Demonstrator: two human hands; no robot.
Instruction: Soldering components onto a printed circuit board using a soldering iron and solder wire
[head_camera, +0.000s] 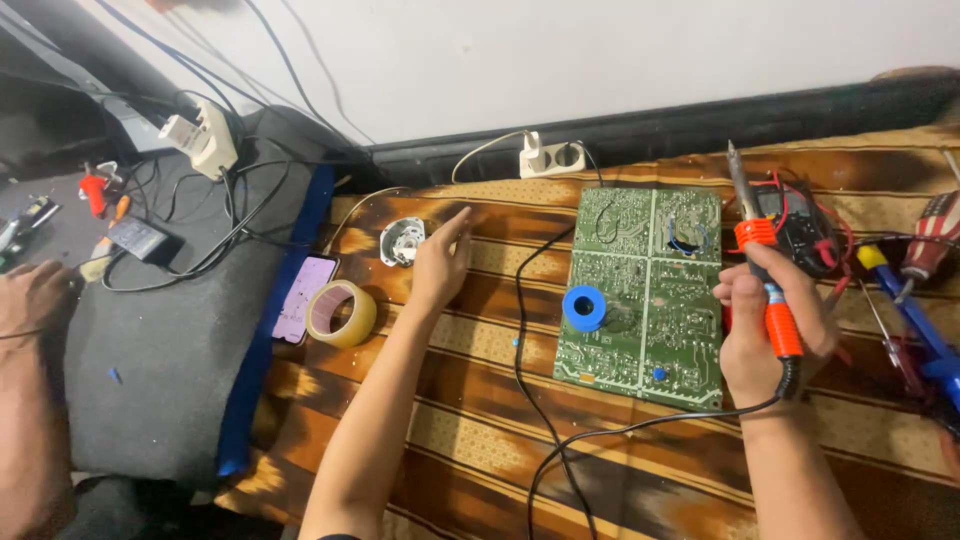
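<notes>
gripping our orange soldering iron (768, 290) tip-up in our clenched right hand (765, 325), our left hand (438, 262) open, fingers spread, beside a round metal part (402, 241), green circuit board (645, 290) between our hands

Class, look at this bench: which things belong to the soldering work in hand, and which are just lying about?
In use:
- soldering iron, gripped in the right hand
- circuit board
- blue spool on the board

Lying about:
- tape roll
- phone
- screwdriver
- round metal part, by the open left hand
</notes>
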